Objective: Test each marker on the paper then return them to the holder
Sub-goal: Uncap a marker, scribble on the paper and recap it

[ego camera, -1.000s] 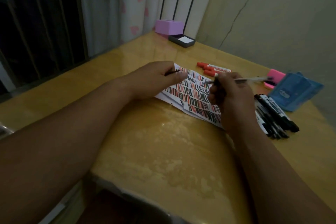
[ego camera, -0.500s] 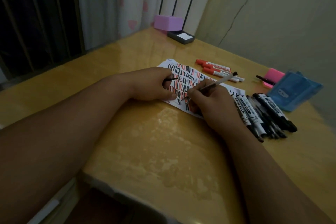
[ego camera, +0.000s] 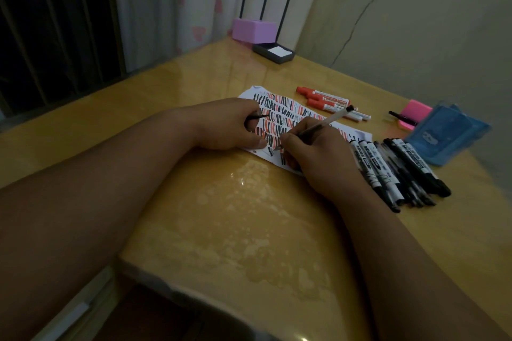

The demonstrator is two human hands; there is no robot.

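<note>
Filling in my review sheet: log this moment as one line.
step: testing | right hand grips clear pen, tip on paper | left hand pinches thin black piece, rests on paper | black markers beside right wrist

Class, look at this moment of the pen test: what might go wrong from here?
1. The right hand, writing with the pen, rests on the paper over inked strokes, so it may smear them.
2. Its wrist lies right beside the black markers; a sideways move might set them rolling.
3. The left hand pins the sheet while pinching what looks like the black cap; it may slip out.
</note>
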